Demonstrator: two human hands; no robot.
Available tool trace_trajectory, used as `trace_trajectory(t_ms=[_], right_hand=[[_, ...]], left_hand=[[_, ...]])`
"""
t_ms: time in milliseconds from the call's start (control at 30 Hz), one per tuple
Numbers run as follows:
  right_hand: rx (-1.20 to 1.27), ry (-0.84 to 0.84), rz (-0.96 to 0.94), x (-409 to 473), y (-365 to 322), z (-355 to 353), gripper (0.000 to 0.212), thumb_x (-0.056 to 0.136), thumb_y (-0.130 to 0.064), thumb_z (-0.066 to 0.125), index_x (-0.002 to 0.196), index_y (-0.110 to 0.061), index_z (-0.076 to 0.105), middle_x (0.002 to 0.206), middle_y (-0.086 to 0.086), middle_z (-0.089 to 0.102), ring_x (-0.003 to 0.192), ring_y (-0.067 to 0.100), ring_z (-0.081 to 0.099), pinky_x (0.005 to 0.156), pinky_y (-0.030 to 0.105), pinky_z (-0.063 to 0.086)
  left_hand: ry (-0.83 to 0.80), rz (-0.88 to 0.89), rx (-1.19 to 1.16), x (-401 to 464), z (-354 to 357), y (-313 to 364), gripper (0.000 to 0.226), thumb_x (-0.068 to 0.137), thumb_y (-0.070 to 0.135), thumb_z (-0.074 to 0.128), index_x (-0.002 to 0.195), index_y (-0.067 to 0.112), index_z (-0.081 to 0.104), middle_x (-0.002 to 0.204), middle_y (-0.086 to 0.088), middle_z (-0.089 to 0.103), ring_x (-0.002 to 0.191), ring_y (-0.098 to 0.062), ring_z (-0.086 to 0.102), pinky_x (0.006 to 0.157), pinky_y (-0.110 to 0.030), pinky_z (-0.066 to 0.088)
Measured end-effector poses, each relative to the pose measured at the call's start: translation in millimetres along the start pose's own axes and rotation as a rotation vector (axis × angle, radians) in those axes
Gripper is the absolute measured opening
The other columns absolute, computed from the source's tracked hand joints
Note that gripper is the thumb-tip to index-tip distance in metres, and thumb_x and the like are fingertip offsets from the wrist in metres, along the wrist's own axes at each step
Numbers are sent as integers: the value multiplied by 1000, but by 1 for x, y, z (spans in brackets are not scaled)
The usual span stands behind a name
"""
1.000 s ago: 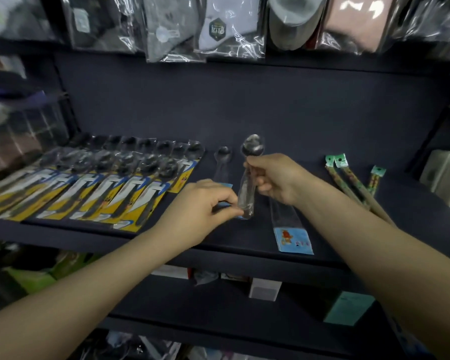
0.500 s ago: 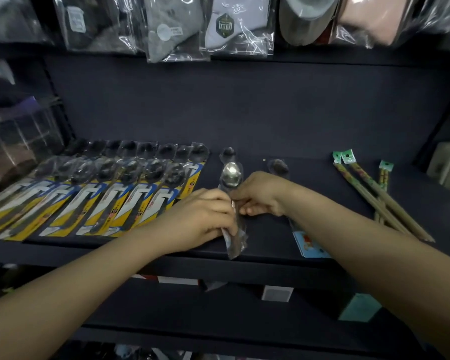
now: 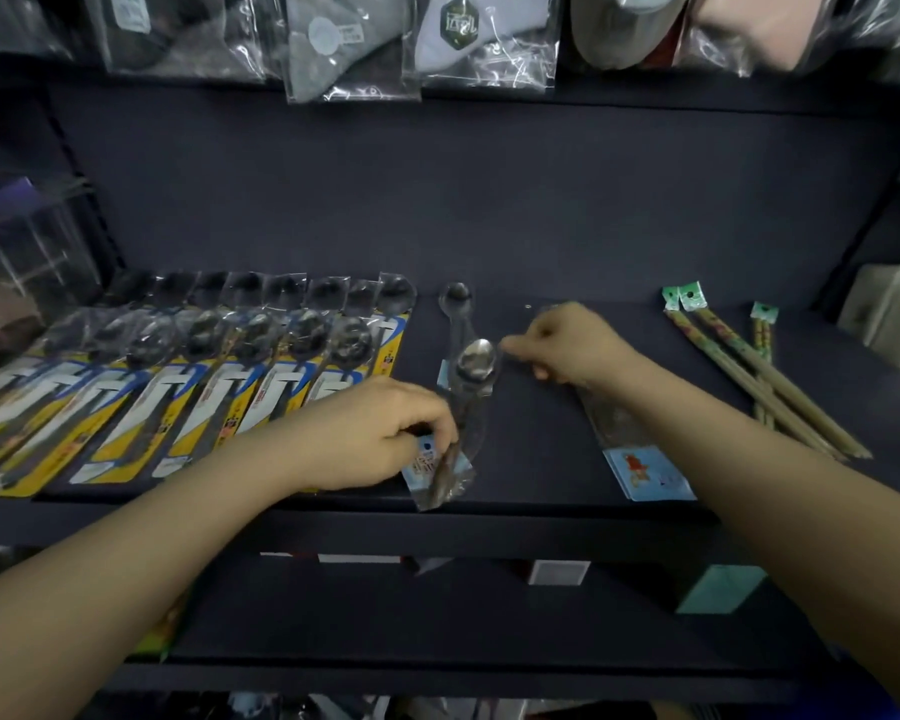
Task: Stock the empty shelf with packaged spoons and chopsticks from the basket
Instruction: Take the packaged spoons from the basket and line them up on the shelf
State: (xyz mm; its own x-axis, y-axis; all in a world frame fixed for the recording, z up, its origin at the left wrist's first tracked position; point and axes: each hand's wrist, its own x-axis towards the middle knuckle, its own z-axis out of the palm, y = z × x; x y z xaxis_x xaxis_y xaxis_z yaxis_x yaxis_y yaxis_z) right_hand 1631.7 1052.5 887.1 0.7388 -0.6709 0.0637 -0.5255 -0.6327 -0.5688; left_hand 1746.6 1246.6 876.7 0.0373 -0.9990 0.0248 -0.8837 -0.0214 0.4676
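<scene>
Shelf (image 3: 567,262): dark, flat board; carries all the stock named below.
Left hand (image 3: 380,433): palm down at the shelf's front edge; grip closed on the lower end of the clear-sleeved spoon (image 3: 471,387), at its blue label.
Right hand (image 3: 567,345): fingers curled, fingertips touching the sleeve beside the spoon's bowl; whether this grip pinches the sleeve cannot be told.
Clear-sleeved spoon: lies lengthwise mid-shelf, bowl toward the back, overlapping a second sleeved spoon (image 3: 455,298) behind it.
Third sleeved spoon (image 3: 640,459): just right of it, partly under the right wrist; blue card at the front.
Carded spoons (image 3: 219,376): two overlapping rows on yellow-and-blue cards, filling the left of the shelf.
Chopsticks (image 3: 739,371): green-tagged packs, at the right, well apart from the hands.
Bagged goods (image 3: 354,44): hang above the shelf.
</scene>
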Motion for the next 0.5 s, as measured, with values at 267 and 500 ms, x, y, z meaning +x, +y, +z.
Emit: trace_trajectory(t_ms=[267,500], right_hand=[[-103,-16,-132,-16,10,-3,20,87,-23,60,100,-9,66,93,4,65,77,11,56,78,22,42],[214,-8,46,17,-3,34,22,83,-19,64,70,-17,47,64,0,48,56,14,44,47,22,35]], left_hand=[[-35,51,184,-6,20,-3,79,73,66,51,141,41,21,140,23,28,120,8,31,92,-3,26],[265,144,321,-24,27,-10,42,73,65,47,101,33,53,100,12,52,92,0,43,79,-14,39]])
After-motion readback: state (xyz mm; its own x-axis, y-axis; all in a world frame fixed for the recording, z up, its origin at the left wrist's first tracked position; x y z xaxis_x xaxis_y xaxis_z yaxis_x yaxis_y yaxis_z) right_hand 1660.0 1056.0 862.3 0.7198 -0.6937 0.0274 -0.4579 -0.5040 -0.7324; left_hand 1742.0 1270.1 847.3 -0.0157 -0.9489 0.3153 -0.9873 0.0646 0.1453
